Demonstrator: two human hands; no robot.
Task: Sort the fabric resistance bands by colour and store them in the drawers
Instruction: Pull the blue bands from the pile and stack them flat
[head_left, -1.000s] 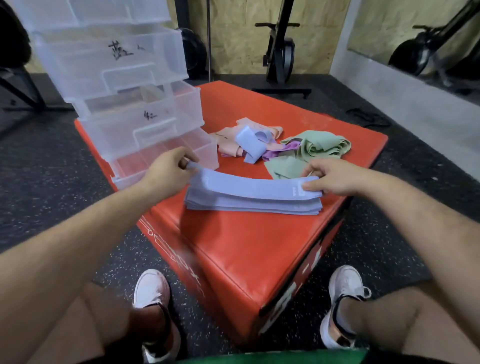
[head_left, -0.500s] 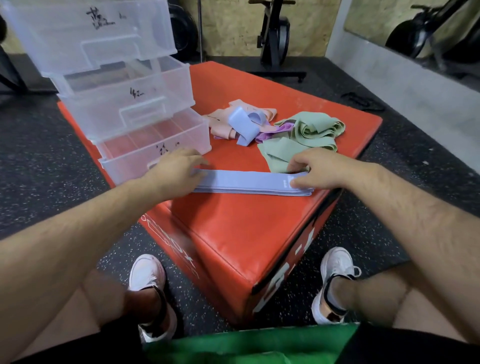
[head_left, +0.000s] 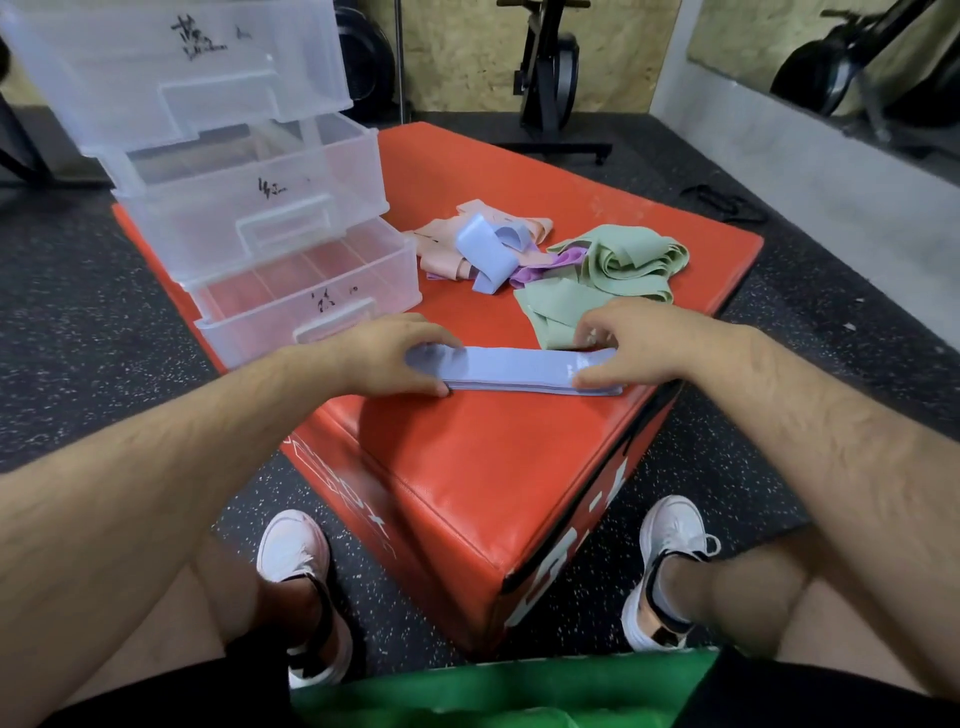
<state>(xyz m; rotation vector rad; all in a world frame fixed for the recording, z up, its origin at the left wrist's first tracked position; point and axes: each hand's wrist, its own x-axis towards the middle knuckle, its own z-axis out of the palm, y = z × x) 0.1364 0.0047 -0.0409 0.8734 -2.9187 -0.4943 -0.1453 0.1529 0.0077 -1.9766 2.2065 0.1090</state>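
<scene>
A flat stack of blue bands (head_left: 514, 370) lies near the front edge of the red box (head_left: 467, 467). My left hand (head_left: 384, 358) pinches its left end and my right hand (head_left: 631, 345) pinches its right end. Behind them lies a loose pile: green bands (head_left: 613, 275), pink bands (head_left: 447, 244), a purple band (head_left: 545, 267) and one more blue band (head_left: 485, 252). A clear three-drawer unit stands at the left, with the bottom drawer (head_left: 311, 306), middle drawer (head_left: 260, 208) and top drawer (head_left: 182, 73) all pulled out. All three look bare inside.
The red box sits on black speckled gym floor (head_left: 78, 322). Exercise equipment (head_left: 550, 78) stands at the back against a wooden wall. A mirror and grey ledge (head_left: 831, 171) run along the right. My knees and white shoes (head_left: 296, 551) are just below the box.
The stack of blue bands has been squared up and pressed flatter between both hands. The view has tilted, so the drawers appear higher in frame.
</scene>
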